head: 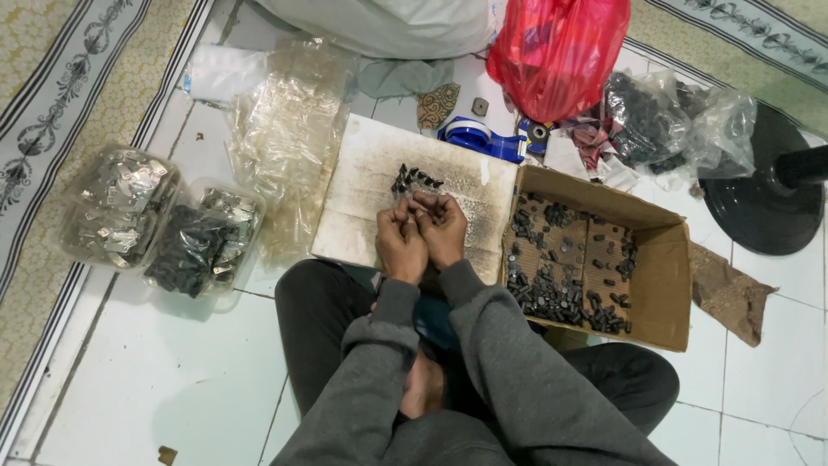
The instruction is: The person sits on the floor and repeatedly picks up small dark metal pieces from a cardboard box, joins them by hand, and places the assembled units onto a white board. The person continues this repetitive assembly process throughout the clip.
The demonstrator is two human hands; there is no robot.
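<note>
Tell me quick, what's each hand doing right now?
Left hand: closed, fingers pinched on something small; what it is cannot be told.
Right hand: closed, fingertips meeting the left hand's over the white board; item too small to identify.

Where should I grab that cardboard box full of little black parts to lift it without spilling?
Grip the cardboard box by its two opposite upright side walls, coming from above with a hand on each. It sits open-topped and looks shallow, with small black parts loose on its bottom, so it probably needs to stay level. The far flap looks floppy and is likely a poor hold.
</note>
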